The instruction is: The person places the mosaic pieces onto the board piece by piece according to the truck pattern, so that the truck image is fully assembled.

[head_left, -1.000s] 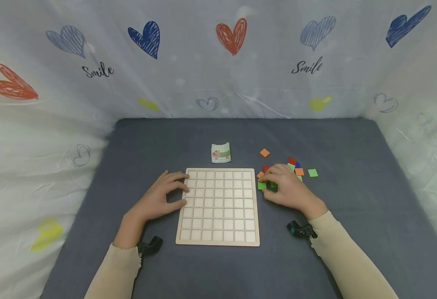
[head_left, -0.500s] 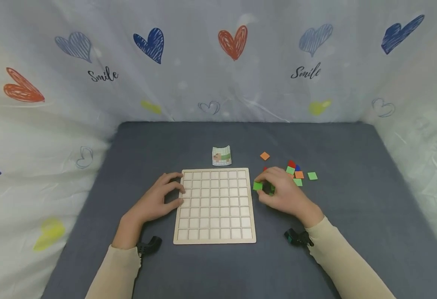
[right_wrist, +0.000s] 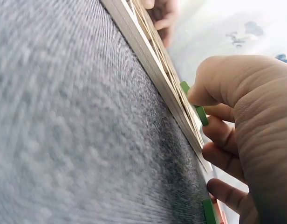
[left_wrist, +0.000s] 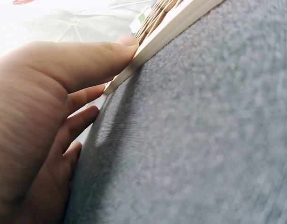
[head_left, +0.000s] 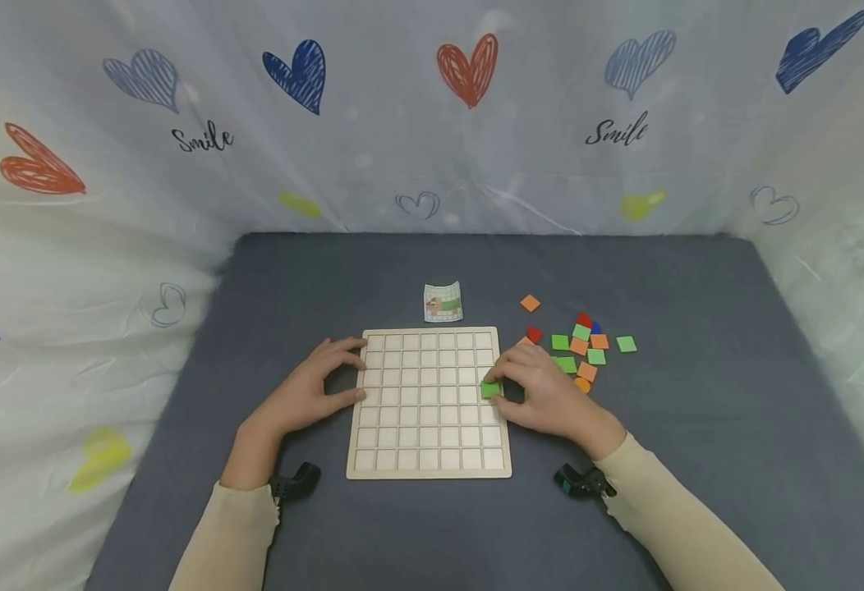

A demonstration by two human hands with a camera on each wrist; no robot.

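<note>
A wooden grid board (head_left: 429, 404) with rows of bare square cells lies flat on the grey cloth. My left hand (head_left: 306, 387) touches its left edge, fingers spread and relaxed; in the left wrist view the thumb (left_wrist: 104, 58) rests on the board's rim. Between thumb and fingers, my right hand (head_left: 550, 398) pinches a green square tile (head_left: 489, 390) over the right-hand columns. The right wrist view has this green tile (right_wrist: 201, 115) tilted just above the board's edge, apart from the cloth. Part of the board's right edge is hidden by the right hand.
Right of the board lie loose tiles: green (head_left: 627, 344), orange (head_left: 530, 303), red (head_left: 534, 334) and blue (head_left: 596, 327) among them. A small picture card (head_left: 443, 302) with a gridded pattern lies behind the board. A patterned curtain (head_left: 373, 164) hangs beyond the table.
My right hand has pinched the green tile from the pile's near-left side and carried it left over the board. More loose tiles are uncovered. The left hand stays at the board's edge.
</note>
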